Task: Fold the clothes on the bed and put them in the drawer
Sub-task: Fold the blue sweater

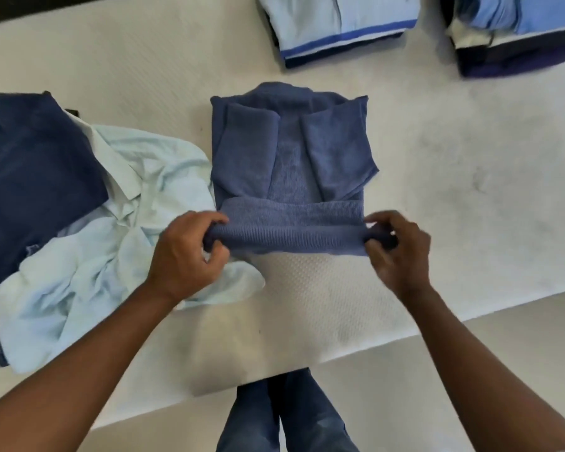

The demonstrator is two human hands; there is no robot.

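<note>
A blue knitted sweater lies on the white bed, its sleeves folded in over the middle. Its near hem is rolled up off the sheet. My left hand grips the left end of that rolled hem, and my right hand grips the right end. Both hands have fingers curled round the fabric. No drawer is in view.
A crumpled pale blue shirt and a dark navy garment lie to the left. Two stacks of folded clothes sit at the far side. The bed's near edge runs just below my hands; my jeans show beneath.
</note>
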